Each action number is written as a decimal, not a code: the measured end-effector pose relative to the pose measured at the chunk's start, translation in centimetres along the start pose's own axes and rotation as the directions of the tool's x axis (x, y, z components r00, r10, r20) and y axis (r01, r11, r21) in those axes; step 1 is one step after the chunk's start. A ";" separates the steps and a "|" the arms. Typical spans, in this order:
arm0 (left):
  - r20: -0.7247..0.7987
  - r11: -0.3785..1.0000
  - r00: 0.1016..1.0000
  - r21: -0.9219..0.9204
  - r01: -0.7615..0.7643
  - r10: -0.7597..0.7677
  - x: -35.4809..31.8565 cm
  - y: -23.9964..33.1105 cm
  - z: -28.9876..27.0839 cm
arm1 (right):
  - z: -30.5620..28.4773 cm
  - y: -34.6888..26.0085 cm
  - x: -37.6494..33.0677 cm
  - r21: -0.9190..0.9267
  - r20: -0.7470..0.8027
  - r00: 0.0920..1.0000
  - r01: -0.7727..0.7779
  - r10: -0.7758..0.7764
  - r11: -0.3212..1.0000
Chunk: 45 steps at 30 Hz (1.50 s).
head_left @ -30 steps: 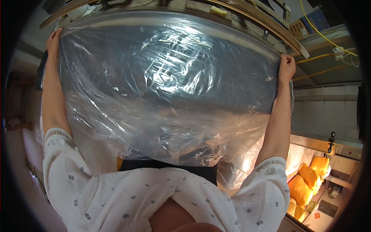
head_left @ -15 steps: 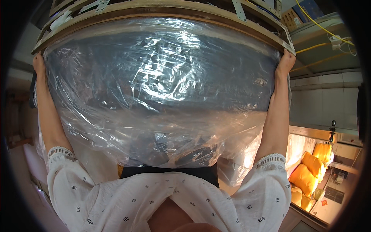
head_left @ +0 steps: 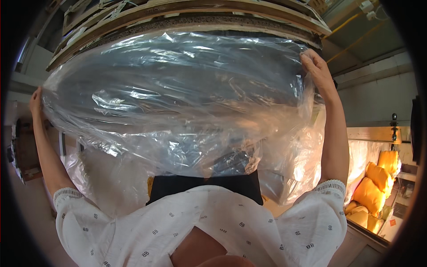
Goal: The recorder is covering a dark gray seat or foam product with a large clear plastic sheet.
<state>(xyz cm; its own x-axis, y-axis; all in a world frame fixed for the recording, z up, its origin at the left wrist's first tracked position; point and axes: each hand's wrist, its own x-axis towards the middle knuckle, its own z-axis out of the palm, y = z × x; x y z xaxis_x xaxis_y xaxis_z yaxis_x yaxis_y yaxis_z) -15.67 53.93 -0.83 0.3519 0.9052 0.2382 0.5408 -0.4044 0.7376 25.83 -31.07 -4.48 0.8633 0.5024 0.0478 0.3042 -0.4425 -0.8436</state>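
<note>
Film (head_left: 187,100) of clear, crinkled plastic spreads in front of the person's torso, between the two outstretched arms and on the near side of a slatted wooden frame (head_left: 187,8). The left hand (head_left: 36,101) pinches its far-left corner region, fingers gathered on the plastic; the right hand (head_left: 316,67) grips the opposite end near the upper right, the thumb and fingers drawn together on a bunched edge. The wide-apart grip probably serves to keep the broad piece stretched, since such thin stuff would likely sag or fold if held at one point only. Its long axis runs across the view from left to right, slightly tilted: the left end sits nearer the person, the right end farther away, close to the frame. No front or back end can be told, nor whether it is a single sheet or a bag. The upper edge bows toward the frame, while the loose lower part hangs toward the black garment (head_left: 204,188) at the person's waist. Orange-yellow bundles (head_left: 372,193) are piled well apart, at the right.
</note>
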 end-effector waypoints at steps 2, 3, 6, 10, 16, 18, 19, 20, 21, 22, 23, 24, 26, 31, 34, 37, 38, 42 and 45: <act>-0.014 0.832 0.980 0.531 -0.159 0.196 -4.4 6.3 2.9 | 1.0 -2.0 -2.3 0.177 0.036 0.999 -0.046 0.040 0.983; 0.052 0.391 0.933 0.899 -0.199 0.355 -7.0 9.3 3.5 | 1.3 -2.8 -3.0 0.193 0.028 0.999 0.022 -0.028 0.981; 0.225 0.794 0.774 0.005 -0.608 0.592 -17.2 19.4 10.7 | 3.0 -5.8 -5.2 0.210 0.027 0.993 0.106 -0.114 0.972; 0.271 0.468 0.386 -0.608 -0.642 0.882 -42.3 35.1 23.7 | 2.4 -6.1 -8.9 0.140 -0.073 0.984 0.170 -0.161 0.975; 0.606 0.641 0.378 -0.766 0.039 0.700 -50.5 36.8 27.7 | -0.3 -4.4 -14.6 -0.036 -0.015 0.992 0.122 -0.122 0.992; 0.297 0.532 0.495 -0.721 -0.444 0.816 -49.6 34.3 28.1 | -2.5 3.1 -19.8 -0.309 0.062 0.994 -0.071 0.094 0.948; 0.326 0.575 0.535 -0.710 -0.406 0.780 -48.3 32.8 28.0 | -3.5 6.8 -23.4 -0.487 0.118 0.961 -0.164 0.250 0.858; 0.378 0.629 0.538 -0.650 -0.426 0.754 -46.3 31.2 27.4 | -3.9 10.0 -26.8 -0.630 0.155 0.922 -0.184 0.355 0.754; 0.393 0.681 0.573 -0.563 -0.468 0.719 -45.4 30.4 26.1 | -4.7 14.1 -30.8 -0.764 0.192 0.853 -0.181 0.485 0.620; 0.391 0.694 0.578 -0.486 -0.532 0.717 -44.2 29.2 25.1 | -5.6 18.1 -34.5 -0.859 0.289 0.693 -0.118 0.661 0.499; 0.375 0.685 0.573 -0.406 -0.605 0.729 -42.7 27.6 24.3 | -5.8 19.9 -36.4 -0.942 0.275 0.481 -0.037 0.832 0.332; 0.363 0.707 0.607 -0.358 -0.610 0.707 -41.7 26.3 22.9 | -6.7 20.8 -38.0 -0.958 0.203 0.486 -0.083 0.850 0.276; 0.282 0.725 0.668 -0.240 -0.646 0.689 -39.7 24.2 19.4 | -10.1 22.8 -39.9 -0.958 0.077 0.559 -0.189 0.826 0.217; 0.149 0.733 0.729 0.038 -0.679 0.668 -32.1 17.8 15.3 | -27.7 25.5 -31.4 -0.795 -0.534 0.827 -0.562 0.175 0.228; 0.135 0.786 0.808 0.188 -0.589 0.574 -28.5 12.2 12.6 | -26.8 7.5 -14.1 0.062 -0.818 0.569 -0.056 0.083 0.997; 0.203 0.883 0.877 0.088 -0.460 0.436 -28.8 10.2 12.2 | -20.2 -2.0 -8.8 -0.446 -0.769 0.461 0.109 -0.443 0.888; 0.241 0.913 0.888 0.016 -0.407 0.392 -29.8 9.9 11.5 | -19.1 -3.6 -7.4 -0.659 -0.650 0.376 0.154 -0.660 0.737; 0.409 0.837 0.796 0.125 -0.533 0.446 -31.6 8.4 6.8 | -7.1 7.4 -3.8 -0.606 -0.139 0.825 0.366 -0.547 0.706; 0.251 0.886 0.883 0.146 -0.439 0.396 -24.6 -0.1 2.1 | -3.9 8.3 -3.4 -0.803 -0.027 0.844 0.300 -0.535 0.514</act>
<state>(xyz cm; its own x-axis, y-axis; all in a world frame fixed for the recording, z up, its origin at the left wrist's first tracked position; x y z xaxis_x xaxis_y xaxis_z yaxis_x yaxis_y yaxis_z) -22.77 31.41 -8.05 0.7170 0.6064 0.3439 0.4365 -0.7752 0.4567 26.99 -39.33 -9.54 0.5769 0.6410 0.5062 0.7393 -0.6734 0.0101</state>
